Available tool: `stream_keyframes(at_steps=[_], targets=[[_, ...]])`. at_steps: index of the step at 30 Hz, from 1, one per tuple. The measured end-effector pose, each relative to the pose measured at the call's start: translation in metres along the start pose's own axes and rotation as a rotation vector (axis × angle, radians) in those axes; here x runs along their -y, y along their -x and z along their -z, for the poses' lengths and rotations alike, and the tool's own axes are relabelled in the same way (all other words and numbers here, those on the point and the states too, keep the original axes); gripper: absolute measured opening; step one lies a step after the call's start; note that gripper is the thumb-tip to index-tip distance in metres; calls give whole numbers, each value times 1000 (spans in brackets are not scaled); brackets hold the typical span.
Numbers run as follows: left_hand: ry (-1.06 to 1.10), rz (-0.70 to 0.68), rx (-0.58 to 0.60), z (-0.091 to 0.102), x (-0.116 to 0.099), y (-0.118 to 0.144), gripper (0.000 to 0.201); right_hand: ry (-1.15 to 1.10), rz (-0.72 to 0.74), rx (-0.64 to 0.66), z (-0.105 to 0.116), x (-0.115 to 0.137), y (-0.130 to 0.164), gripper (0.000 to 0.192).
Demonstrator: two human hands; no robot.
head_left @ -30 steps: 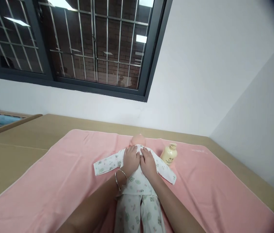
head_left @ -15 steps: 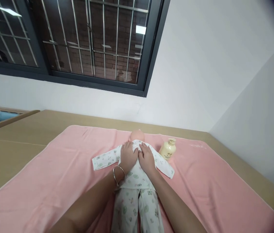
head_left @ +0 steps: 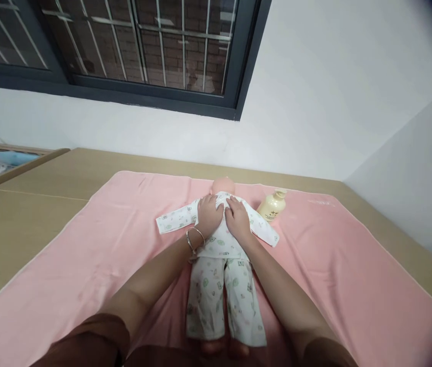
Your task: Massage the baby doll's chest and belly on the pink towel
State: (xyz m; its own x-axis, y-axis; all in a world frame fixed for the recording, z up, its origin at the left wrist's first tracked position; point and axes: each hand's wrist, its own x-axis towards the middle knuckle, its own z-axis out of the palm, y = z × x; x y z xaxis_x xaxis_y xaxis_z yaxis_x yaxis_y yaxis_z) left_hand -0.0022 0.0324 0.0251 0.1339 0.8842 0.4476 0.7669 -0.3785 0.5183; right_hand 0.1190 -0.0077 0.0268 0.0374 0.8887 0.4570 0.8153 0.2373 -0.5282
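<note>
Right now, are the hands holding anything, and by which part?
Nothing is gripped: left hand and right hand lie flat, palms down, on the doll's upper back.

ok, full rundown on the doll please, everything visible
The baby doll lies flat on the pink towel, bald head toward the wall, bare feet near the camera. It wears a white printed cloth top and trousers, sleeves spread sideways. The left hand and right hand rest flat, side by side, on its upper torso. A cream bottle stands beside its sleeve.
</note>
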Motion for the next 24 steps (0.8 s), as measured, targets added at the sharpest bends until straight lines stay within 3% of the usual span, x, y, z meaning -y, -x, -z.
stream_keyframes(at_steps=[20, 24], targets=[[42, 10, 9, -3, -1, -4, 32, -92, -40, -53, -1, -4, 1, 45], [45, 7, 2, 0, -2, -3, 33, -117, -13, -32, 20, 9, -3, 46]])
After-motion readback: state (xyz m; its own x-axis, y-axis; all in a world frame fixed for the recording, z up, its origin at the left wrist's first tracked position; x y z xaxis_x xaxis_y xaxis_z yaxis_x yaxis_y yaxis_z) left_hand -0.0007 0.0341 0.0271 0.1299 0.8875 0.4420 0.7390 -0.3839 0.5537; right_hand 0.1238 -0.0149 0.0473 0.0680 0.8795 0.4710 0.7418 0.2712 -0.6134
